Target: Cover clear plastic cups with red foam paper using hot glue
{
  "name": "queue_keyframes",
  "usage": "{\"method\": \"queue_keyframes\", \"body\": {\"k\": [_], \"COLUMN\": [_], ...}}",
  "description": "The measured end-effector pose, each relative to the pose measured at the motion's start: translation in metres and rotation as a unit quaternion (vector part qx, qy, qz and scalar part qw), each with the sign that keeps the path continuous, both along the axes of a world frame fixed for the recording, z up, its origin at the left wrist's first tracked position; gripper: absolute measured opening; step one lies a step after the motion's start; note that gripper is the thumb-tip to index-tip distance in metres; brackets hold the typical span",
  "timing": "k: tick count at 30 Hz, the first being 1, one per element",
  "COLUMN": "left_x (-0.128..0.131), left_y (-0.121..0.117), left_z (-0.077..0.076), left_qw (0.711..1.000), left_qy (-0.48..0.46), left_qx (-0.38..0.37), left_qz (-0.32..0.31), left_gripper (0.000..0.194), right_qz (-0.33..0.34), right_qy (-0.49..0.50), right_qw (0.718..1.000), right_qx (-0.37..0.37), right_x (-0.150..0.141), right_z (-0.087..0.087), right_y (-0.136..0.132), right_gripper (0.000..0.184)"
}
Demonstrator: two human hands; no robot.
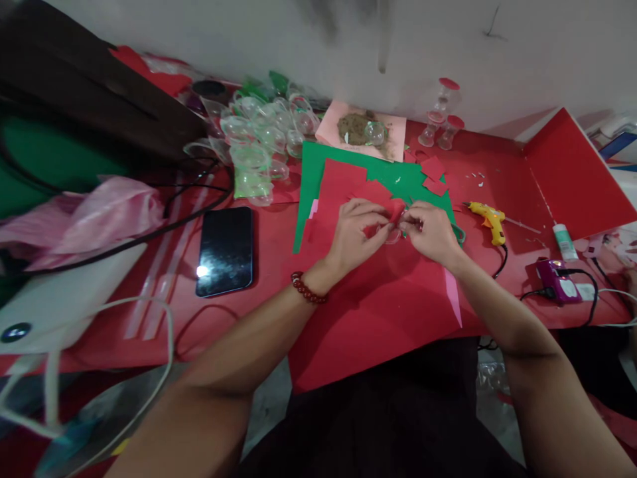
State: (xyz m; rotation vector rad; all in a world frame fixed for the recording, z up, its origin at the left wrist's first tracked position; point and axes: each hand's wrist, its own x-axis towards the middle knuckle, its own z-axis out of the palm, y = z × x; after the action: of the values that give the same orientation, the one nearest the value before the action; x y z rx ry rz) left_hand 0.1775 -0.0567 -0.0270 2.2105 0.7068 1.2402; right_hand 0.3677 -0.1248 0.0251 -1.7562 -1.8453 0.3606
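Over the middle of the red table, my left hand (359, 227) and my right hand (428, 227) meet at a small piece of red paper (397, 210). The fingers of both hands are closed on it at its edges. Just below the fingertips shows the rim of a clear plastic cup (392, 236), partly hidden by my hands. Large sheets of red paper (373, 312) lie underneath, on top of a green sheet (309, 179). Small red paper pieces (434, 169) are scattered behind my right hand.
A yellow glue gun (490, 219), a purple power adapter (557, 279) and a glue bottle (565, 241) are at the right. Clear plastic cups (271, 136) are heaped at the back left, near a phone (225, 251). Joined cups with red tops (450, 133) stand by the wall.
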Motion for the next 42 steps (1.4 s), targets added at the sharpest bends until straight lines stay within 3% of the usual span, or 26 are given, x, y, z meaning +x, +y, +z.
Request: {"method": "queue_keyframes", "body": {"k": [8,11,17,20,25,30,33,38,42], "left_x": [-0.001,-0.001,0.000,0.000,-0.001,-0.003,-0.004,-0.004,-0.005], "left_y": [0.002,0.003,0.001,0.001,0.001,0.003,0.004,0.005,0.006], "left_z": [0.000,0.003,0.006,0.004,0.001,-0.002,-0.002,-0.002,-0.001], "left_qw": [1.000,1.000,0.999,0.999,0.999,0.999,0.999,0.999,0.999], "left_qy": [0.012,0.019,0.025,0.029,0.033,0.020,0.015,0.019,0.023], "left_qx": [-0.008,-0.012,-0.021,-0.023,-0.022,-0.024,-0.032,-0.043,-0.035], "left_qz": [0.002,-0.001,0.006,0.011,0.023,0.012,0.001,0.009,0.011], "left_gripper": [0.015,0.016,0.019,0.018,0.017,0.017,0.016,0.015,0.016], "right_qz": [-0.129,-0.154,-0.193,-0.205,-0.160,-0.082,-0.094,-0.143,-0.143], "right_qy": [-0.137,-0.114,-0.012,-0.016,0.091,0.171,0.116,-0.031,-0.048], "right_qw": [0.982,0.981,0.980,0.978,0.981,0.982,0.989,0.989,0.988], "right_qx": [-0.030,-0.028,0.049,0.033,0.069,0.002,-0.003,-0.017,-0.033], "right_x": [-0.034,-0.035,-0.011,0.004,0.011,-0.001,-0.010,-0.019,-0.017], "right_z": [-0.001,-0.008,-0.023,-0.023,-0.025,-0.025,-0.021,-0.021,-0.024], "right_y": [-0.012,-0.010,-0.001,-0.002,-0.004,-0.003,-0.004,-0.004,0.002], "right_gripper": [0.016,0.019,0.022,0.030,0.010,0.016,0.012,0.025,0.031]}}
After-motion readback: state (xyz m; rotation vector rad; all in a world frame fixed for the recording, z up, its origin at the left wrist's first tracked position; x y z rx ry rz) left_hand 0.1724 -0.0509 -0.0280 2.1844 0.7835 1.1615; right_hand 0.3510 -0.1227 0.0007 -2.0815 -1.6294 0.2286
